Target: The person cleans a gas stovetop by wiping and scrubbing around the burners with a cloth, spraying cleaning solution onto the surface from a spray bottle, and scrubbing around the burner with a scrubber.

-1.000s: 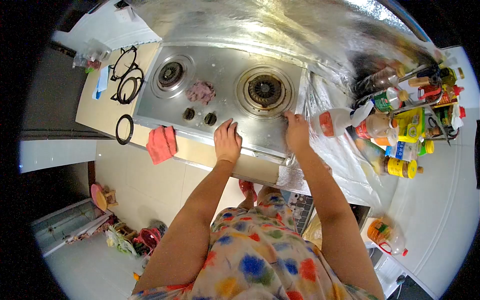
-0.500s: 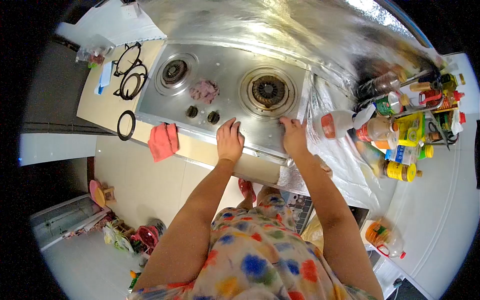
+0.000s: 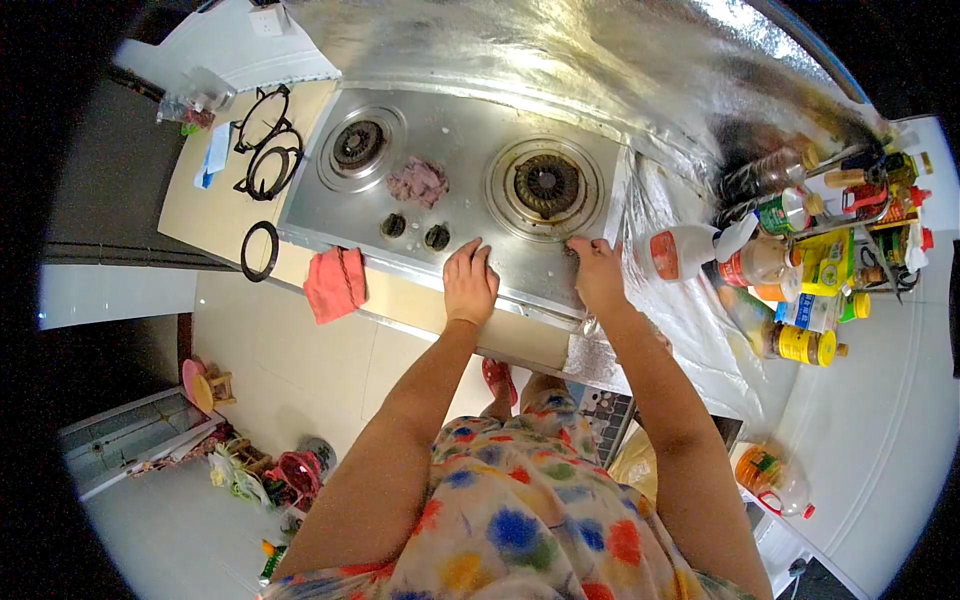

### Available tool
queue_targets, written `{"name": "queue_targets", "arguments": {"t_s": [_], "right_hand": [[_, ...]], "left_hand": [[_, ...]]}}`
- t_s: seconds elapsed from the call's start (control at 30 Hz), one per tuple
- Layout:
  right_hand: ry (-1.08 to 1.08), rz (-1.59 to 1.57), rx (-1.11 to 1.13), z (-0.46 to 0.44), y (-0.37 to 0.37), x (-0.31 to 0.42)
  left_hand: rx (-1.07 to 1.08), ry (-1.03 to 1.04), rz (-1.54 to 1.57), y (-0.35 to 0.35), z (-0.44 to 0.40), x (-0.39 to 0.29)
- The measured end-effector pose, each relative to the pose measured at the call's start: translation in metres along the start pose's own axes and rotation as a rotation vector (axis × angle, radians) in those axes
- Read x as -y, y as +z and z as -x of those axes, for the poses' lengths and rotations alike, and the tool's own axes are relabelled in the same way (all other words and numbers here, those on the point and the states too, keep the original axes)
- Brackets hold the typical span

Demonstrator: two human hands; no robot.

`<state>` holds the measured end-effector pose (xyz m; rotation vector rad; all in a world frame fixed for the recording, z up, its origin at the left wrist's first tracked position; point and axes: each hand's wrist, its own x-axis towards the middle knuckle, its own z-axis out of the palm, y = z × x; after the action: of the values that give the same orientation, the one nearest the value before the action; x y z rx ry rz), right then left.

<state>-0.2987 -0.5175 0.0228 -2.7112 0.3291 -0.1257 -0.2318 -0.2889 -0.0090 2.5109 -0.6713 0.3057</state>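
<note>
A steel gas stove (image 3: 470, 140) fills the counter before me. My left hand (image 3: 470, 284) lies on its front rim, fingers stretched over the steel to the right of two dark knobs (image 3: 437, 236). Below the right burner (image 3: 546, 186), my right hand (image 3: 598, 278) touches the stovetop with its fingers bent and pinched; whatever is between the fingertips is too small to make out. A crumpled pinkish cloth (image 3: 418, 182) sits between the right burner and the left burner (image 3: 358, 145). Both burners are without their pan supports.
Black pan supports (image 3: 272, 170) and a black ring (image 3: 260, 252) lie on the left counter. A red cloth (image 3: 336, 284) hangs over the front edge. Foil (image 3: 680, 330) covers the right side, where a white spray bottle (image 3: 680, 250) and several seasoning bottles (image 3: 800, 344) crowd together.
The fingers of my right hand have curled closer together at nearly the same spot. My left hand stays on the front rim. The whole view has shifted slightly.
</note>
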Motion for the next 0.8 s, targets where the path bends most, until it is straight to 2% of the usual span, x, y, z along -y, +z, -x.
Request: {"name": "queue_targets", "arguments": {"t_s": [0.17, 0.27, 0.37, 0.47, 0.57, 0.67, 0.8], "right_hand": [[-0.065, -0.101, 0.029, -0.007, 0.030, 0.043], [-0.063, -0.120, 0.065, -0.013, 0.017, 0.067], [-0.004, -0.142, 0.015, -0.006, 0.023, 0.050], [0.097, -0.128, 0.119, 0.001, -0.004, 0.038], [0.072, -0.091, 0.064, 0.001, 0.007, 0.034], [-0.041, -0.104, 0.001, -0.003, 0.023, 0.041], [-0.008, -0.104, 0.044, -0.004, 0.019, 0.046]], "left_hand": [[-0.012, 0.012, -0.013, -0.003, -0.001, -0.002], [-0.010, 0.014, -0.010, -0.002, -0.002, -0.002], [-0.005, 0.009, -0.007, -0.003, -0.002, -0.003], [-0.016, 0.011, 0.003, -0.002, -0.002, -0.001], [-0.017, 0.012, 0.012, -0.001, -0.002, 0.000], [-0.013, 0.014, 0.011, -0.002, -0.002, -0.001], [-0.004, 0.006, -0.002, -0.005, -0.002, -0.003]]}}
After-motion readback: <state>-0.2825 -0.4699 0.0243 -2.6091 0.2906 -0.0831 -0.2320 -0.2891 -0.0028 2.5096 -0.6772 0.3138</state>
